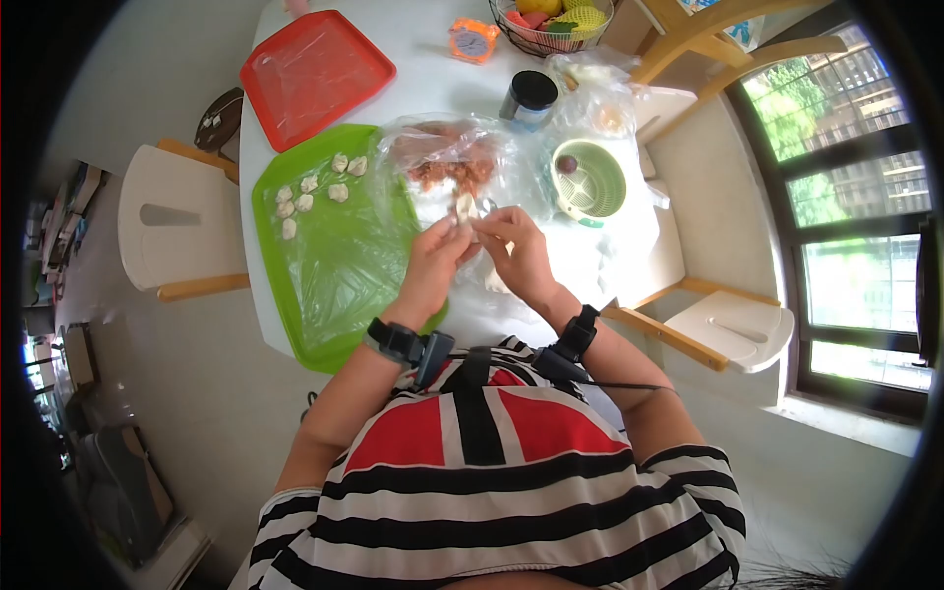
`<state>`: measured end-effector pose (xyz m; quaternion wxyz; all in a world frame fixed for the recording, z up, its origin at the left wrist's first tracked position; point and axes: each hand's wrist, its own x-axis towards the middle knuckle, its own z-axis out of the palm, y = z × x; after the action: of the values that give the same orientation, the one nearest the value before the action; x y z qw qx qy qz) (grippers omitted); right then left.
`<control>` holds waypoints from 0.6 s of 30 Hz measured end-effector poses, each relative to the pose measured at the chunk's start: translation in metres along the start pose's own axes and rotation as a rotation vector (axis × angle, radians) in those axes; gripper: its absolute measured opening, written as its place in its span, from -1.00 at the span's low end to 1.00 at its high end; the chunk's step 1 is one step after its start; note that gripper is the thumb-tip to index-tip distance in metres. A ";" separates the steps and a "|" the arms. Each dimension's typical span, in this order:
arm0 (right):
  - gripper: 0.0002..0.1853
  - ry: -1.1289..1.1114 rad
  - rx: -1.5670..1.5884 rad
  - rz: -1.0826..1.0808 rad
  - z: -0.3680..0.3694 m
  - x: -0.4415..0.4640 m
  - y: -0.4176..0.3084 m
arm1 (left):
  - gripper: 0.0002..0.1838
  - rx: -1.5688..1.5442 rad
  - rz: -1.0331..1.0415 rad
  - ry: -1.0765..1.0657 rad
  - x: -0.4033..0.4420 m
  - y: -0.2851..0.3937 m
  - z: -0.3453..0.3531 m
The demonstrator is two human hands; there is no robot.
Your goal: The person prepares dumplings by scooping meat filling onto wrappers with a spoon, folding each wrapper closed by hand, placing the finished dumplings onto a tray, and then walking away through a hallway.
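Note:
A small pale dumpling (pixel 466 206) is pinched at the fingertips of my left hand (pixel 436 258), over the near side of the meat filling. My right hand (pixel 516 254) has its thumb and forefinger closed at the dumpling's right edge; a shiny bit beside them is too small to name. Just beyond the fingers, reddish minced filling (pixel 454 175) lies in a clear plastic bag (pixel 403 147). To the left, a green tray (pixel 280 285) lined with clear film carries several finished-looking dumplings (pixel 307 184) at its far end. Something pale below my hands is mostly hidden.
A red tray (pixel 295 59) with film lies beyond the green one. Further right are a dark-lidded jar (pixel 531 93), a pale green strainer basket (pixel 612 182), plastic bags (pixel 600 84), an orange clock (pixel 474 41) and a wire fruit basket (pixel 511 37). Chairs (pixel 177 211) flank the table.

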<state>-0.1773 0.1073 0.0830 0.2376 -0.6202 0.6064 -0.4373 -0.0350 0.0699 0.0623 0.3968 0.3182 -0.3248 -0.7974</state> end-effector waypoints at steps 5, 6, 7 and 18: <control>-0.76 -0.195 0.404 0.209 -0.011 0.006 0.029 | -0.75 0.180 0.001 -0.089 0.005 -0.011 -0.017; -0.77 -0.135 0.649 0.347 -0.012 0.009 0.024 | -0.73 0.172 0.008 -0.088 0.004 -0.010 -0.015; -0.77 -0.134 0.649 0.348 -0.015 0.013 0.020 | -0.73 0.172 0.006 -0.089 0.005 -0.008 -0.014; -0.89 -0.166 0.643 0.423 -0.018 0.013 0.036 | -0.63 0.210 -0.034 -0.029 0.001 0.002 -0.010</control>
<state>-0.2133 0.0938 0.0657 0.5530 -0.4087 0.5314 -0.4947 -0.0269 0.0653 0.0581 0.3429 0.3518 -0.4067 -0.7702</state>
